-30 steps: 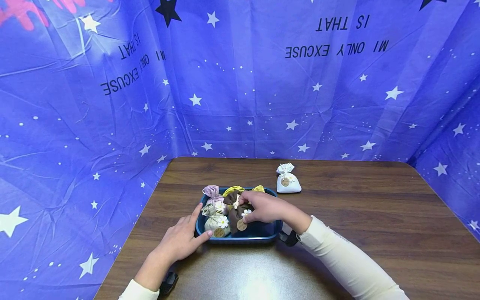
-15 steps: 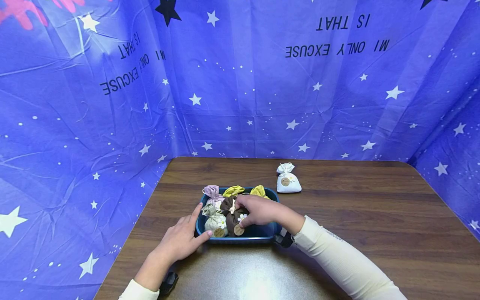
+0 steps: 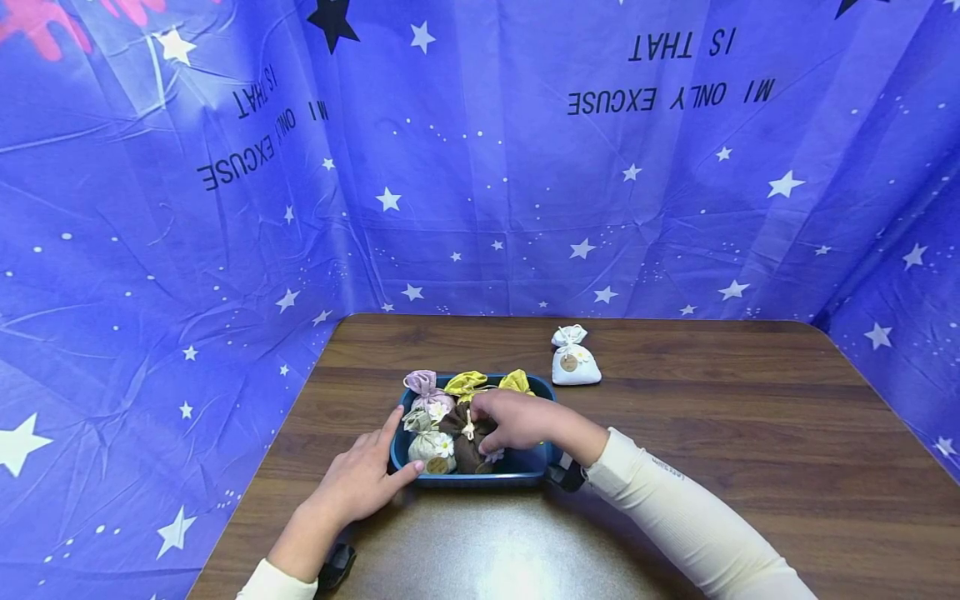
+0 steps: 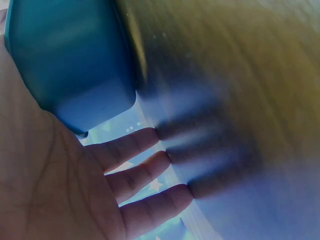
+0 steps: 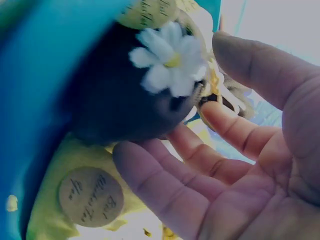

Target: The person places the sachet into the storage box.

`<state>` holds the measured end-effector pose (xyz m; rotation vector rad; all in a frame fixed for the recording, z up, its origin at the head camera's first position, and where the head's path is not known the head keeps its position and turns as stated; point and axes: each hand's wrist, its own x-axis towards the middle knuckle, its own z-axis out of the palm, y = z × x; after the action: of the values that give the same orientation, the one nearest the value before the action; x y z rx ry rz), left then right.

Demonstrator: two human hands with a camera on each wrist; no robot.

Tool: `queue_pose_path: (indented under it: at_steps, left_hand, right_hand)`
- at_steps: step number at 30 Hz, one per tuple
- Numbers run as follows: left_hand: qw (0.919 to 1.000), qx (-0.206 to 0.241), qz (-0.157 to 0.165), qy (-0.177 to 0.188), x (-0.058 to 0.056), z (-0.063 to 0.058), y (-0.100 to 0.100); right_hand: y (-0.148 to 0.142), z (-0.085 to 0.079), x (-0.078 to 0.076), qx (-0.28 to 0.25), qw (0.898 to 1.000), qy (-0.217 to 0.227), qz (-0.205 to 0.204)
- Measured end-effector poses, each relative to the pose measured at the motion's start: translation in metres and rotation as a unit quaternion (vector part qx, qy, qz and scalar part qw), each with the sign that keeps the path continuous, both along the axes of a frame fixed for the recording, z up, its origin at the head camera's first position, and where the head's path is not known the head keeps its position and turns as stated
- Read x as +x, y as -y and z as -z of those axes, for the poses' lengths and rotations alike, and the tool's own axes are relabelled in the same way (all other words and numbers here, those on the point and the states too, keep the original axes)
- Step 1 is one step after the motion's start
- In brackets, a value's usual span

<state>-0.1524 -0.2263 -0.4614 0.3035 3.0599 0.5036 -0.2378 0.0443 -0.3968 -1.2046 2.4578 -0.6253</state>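
In the head view a brown cloth pouch (image 3: 467, 454), tied with a pale cord, leans among other pouches inside a dark blue tray (image 3: 480, 480). My right hand (image 3: 517, 419) lies over its right side. In the right wrist view the fingers spread along the pouch, with the thumb apart from them and a white daisy (image 5: 170, 59) in front. My left hand (image 3: 358, 477) rests at the tray's left end, thumb on the near corner and index finger along the side. Three straight fingers (image 4: 150, 207) extend past the tray in the left wrist view.
Also in the tray are a grey-green pouch (image 3: 427, 450), a lilac pouch (image 3: 423, 385) and two yellow pouches (image 3: 467, 383). Behind it on the wooden table (image 3: 712, 417) lies a white pouch (image 3: 576, 368). A blue starry curtain (image 3: 480, 208) surrounds the table.
The brown pouch has come left and down, and lately sunk lower in the tray while my right hand stayed nearly still and its fingers loosened. My left hand has not moved.
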Motion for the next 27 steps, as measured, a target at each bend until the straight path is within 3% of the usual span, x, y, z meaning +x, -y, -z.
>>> queue_pose_path:
  at_steps: [15,21,27]
  left_hand:
    - [1.0,-0.002,-0.001,0.0,0.0,0.001,0.0]
    - [1.0,-0.002,-0.002,0.001,0.0,0.003,0.0]
    - [1.0,-0.002,-0.002,0.006,-0.001,0.004,0.0]
  right_hand:
    - [-0.013,-0.011,0.0,0.018,0.999,0.029,0.006]
    - [-0.028,-0.016,-0.005,-0.026,0.999,0.036,0.007]
    - [-0.052,-0.027,-0.016,-0.087,0.995,0.029,0.045]
